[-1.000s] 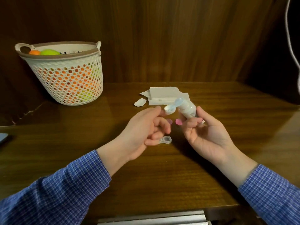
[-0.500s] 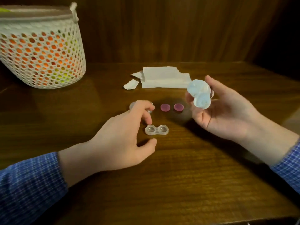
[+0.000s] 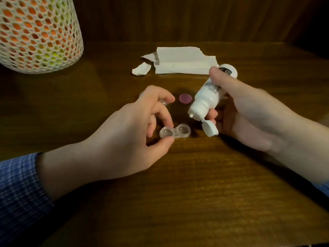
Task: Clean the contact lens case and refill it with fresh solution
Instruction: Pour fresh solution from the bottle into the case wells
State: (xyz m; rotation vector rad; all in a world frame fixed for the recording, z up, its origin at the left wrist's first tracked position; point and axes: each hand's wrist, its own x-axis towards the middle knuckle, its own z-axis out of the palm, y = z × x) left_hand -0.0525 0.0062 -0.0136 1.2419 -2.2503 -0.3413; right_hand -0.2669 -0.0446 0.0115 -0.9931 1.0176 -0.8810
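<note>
Left hand (image 3: 114, 138): thumb and fingers (image 3: 166, 120) pinch the left well of the clear contact lens case (image 3: 175, 133); long axis left-right, wells open upward, contents indiscernible. Right hand (image 3: 249, 118): fingers wrapped around white solution bottle (image 3: 208, 97), nozzle tilted down-left toward case, flip cap (image 3: 210, 128) hanging open. Pink lid (image 3: 185, 98) behind. Dark wooden tabletop (image 3: 195, 193); torn tissue (image 3: 181, 61); mesh basket (image 3: 39, 34) holding orange and green items.

Basket (image 3: 35, 32): top and left side cut off by the edge.
Bottle label (image 3: 212, 87): blurred, partly under my right thumb (image 3: 224, 81).
Clear cap (image 3: 162, 102): mostly behind my left fingers (image 3: 160, 94).
</note>
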